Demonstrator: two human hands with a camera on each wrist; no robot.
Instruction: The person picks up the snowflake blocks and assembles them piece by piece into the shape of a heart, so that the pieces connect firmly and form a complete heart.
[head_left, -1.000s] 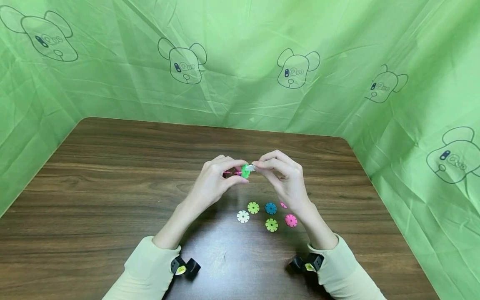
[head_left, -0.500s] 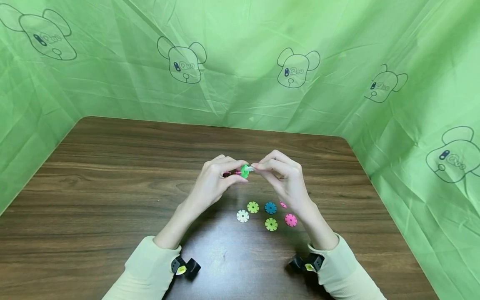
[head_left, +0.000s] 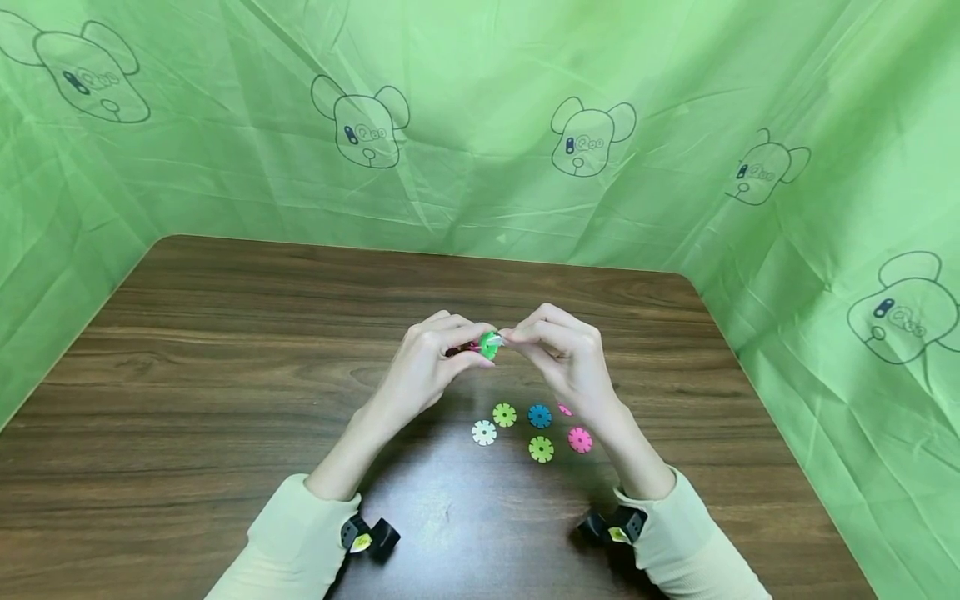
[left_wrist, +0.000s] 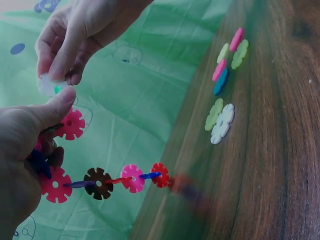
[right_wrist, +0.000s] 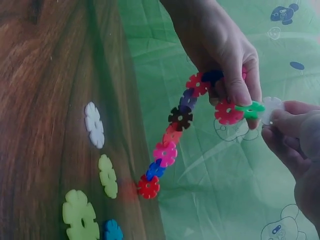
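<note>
My left hand (head_left: 423,367) pinches a green notched disc (right_wrist: 250,109) at the end of a chain of interlocking snowflake discs (right_wrist: 165,154). The chain runs through red, blue, purple, brown and pink discs and dangles below the palm in both wrist views. Between thumb and fingertips, my right hand (head_left: 566,358) pinches a white snowflake disc (right_wrist: 271,110). Its edge meets the green disc; how deep the notches sit in each other I cannot tell. Part of the chain is hidden behind the left fingers. Both hands are raised above the table.
On the brown wooden table (head_left: 225,400) lie loose discs: a white one (head_left: 483,432), two yellow-green ones (head_left: 542,449), a blue one (head_left: 540,416) and pink ones (head_left: 580,440), one partly behind the right wrist. Green cloth (head_left: 480,192) hangs around the table's back and sides.
The white disc has turned more edge-on in the head view and sits closer against the green disc. My right hand has shifted slightly left; the left hand stays nearly still.
</note>
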